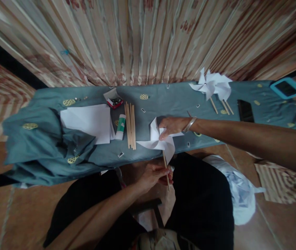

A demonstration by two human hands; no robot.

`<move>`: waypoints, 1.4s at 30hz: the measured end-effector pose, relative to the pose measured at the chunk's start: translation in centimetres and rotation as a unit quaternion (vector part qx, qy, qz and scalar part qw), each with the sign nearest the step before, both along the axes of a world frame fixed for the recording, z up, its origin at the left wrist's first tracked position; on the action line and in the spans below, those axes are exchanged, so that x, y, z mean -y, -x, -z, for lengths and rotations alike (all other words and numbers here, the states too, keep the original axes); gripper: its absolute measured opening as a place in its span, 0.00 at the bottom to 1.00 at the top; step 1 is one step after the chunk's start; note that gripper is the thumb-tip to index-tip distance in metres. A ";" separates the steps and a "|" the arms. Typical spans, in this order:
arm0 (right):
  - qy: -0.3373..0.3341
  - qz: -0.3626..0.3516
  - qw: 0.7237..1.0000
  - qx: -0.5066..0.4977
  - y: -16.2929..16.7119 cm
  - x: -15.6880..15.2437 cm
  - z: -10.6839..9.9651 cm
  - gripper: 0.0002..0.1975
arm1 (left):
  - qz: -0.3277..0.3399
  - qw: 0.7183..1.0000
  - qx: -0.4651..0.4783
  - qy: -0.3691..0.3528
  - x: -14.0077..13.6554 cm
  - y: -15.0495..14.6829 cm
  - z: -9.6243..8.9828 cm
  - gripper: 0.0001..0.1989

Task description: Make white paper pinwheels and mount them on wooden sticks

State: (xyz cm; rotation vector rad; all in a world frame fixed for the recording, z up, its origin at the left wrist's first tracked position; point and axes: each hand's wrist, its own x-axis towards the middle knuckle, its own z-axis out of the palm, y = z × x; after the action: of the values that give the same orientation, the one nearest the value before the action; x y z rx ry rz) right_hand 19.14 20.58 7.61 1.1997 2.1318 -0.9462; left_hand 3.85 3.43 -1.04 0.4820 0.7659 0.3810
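Observation:
A white paper pinwheel [166, 147] lies at the front edge of the cloth-covered table, its blades folded. My right hand [173, 125], with a bangle at the wrist, reaches over from the right and grips the pinwheel, thumb pressed near its centre. From under the paper a thin wooden stick [165, 160] runs down past the table edge. Below that edge my left hand [153, 176] pinches the stick close to its lower end. The pinwheel's fastening point is hidden by my right thumb. Left of it lies a row of several loose wooden sticks [130, 125].
A glue stick [120, 127], white paper sheets [88, 121] and an open small box of dark pins [114, 100] lie left. Finished-looking pinwheels [213, 86], a black phone [245, 111] and a blue-framed device [287, 88] are right. A white plastic bag [238, 194] sits on the floor.

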 end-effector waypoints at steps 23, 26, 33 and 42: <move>0.006 -0.003 1.000 -0.006 -0.3 -0.4 0.9 0.16 | -0.012 1.000 -0.005 0.027 0.2 -1.0 1.1 0.25; -0.002 -0.007 1.000 -0.003 -0.3 -0.3 1.0 0.15 | -0.017 1.000 0.002 0.025 0.3 -1.1 1.2 0.25; -0.006 -0.001 1.000 0.009 0.1 0.1 0.6 0.15 | -0.018 1.000 -0.004 0.009 0.2 -1.2 1.2 0.25; -0.020 0.018 1.000 0.000 -0.4 0.5 0.8 0.15 | -0.020 1.000 -0.007 -0.006 0.6 -1.1 1.0 0.25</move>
State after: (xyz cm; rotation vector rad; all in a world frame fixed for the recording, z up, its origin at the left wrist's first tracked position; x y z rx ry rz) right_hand 19.52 20.08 6.80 1.2613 2.1440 -0.9229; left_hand 4.91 2.82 -2.02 0.4825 0.7879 0.4202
